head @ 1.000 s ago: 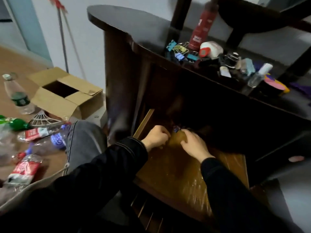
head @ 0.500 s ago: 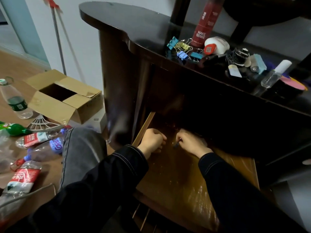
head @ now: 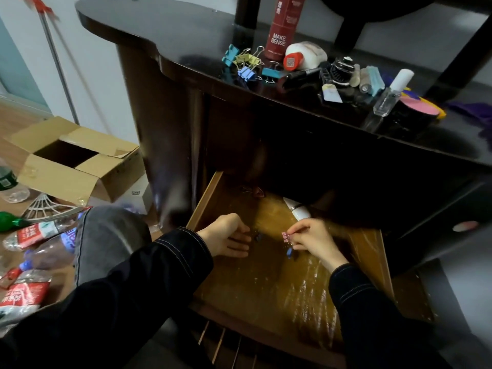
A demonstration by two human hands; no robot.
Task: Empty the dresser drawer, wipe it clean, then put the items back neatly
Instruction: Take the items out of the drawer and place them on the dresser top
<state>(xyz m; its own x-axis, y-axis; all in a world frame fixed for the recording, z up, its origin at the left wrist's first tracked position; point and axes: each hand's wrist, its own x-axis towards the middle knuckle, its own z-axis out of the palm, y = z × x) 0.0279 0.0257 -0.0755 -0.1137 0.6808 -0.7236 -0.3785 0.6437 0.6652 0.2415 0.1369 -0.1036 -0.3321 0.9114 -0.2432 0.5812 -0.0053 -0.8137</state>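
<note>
The wooden drawer (head: pixel 266 286) stands pulled out below the dark dresser top (head: pixel 170 25). My right hand (head: pixel 312 241) pinches small binder clips (head: pixel 286 237), a pink one with a blue one hanging below it. My left hand (head: pixel 229 235) hovers over the drawer floor with curled fingers, next to a small dark clip (head: pixel 257 237); whether it holds anything is hidden. Farther back in the drawer lie a pink clip (head: pixel 257 192) and a white tube (head: pixel 298 210). On the dresser top sit several coloured binder clips (head: pixel 247 66), a red bottle (head: pixel 283 27) and other small items.
An open cardboard box (head: pixel 77 161) stands on the floor at left, with plastic bottles (head: pixel 32 233) and a white wire rack (head: pixel 48 206) near my knee. A clear spray bottle (head: pixel 391 91) and a pink-lidded black jar (head: pixel 415 113) stand at the dresser's right.
My right hand has drawn back from the drawer's dark rear with the clips pinched in it. My left hand has moved slightly toward me. The camera has tilted, showing more of the drawer.
</note>
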